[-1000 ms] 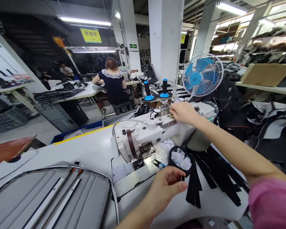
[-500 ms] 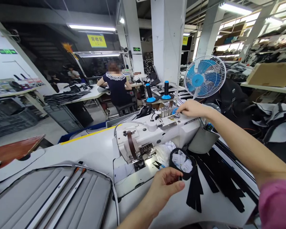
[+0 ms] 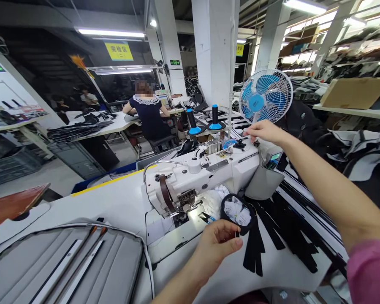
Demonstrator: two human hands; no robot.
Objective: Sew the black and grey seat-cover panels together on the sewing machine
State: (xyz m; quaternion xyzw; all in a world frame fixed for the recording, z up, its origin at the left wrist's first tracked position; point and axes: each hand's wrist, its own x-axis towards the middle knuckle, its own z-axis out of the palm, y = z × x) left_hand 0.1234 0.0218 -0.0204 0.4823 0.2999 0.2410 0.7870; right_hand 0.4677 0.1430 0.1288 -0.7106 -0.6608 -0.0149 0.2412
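Observation:
My left hand (image 3: 217, 247) is in front of the sewing machine (image 3: 205, 175), thumb and fingers pinched on a small dark piece (image 3: 237, 234) whose kind I cannot make out. My right hand (image 3: 265, 131) reaches over the right end of the machine head. Its fingers are closed together; whether anything is between them is hidden. Small black parts (image 3: 240, 144) lie on the machine top just left of those fingertips, beside a blue wheel-like part (image 3: 229, 144). Behind my left fingertips sits a black-rimmed pouch (image 3: 253, 215) of white labels, with small blue-handled snips (image 3: 208, 218) beside it.
A grey quilted panel (image 3: 118, 270) with metal strips covers the left front. Black strips (image 3: 291, 232) spread at the right. Two black thread cones (image 3: 215, 118) and a blue fan (image 3: 266, 97) stand behind the machine. A person (image 3: 147, 114) sits at a farther table.
My right hand has moved right and off the blue part, where the small black parts now show. My left hand keeps its pinch. The view has shifted slightly.

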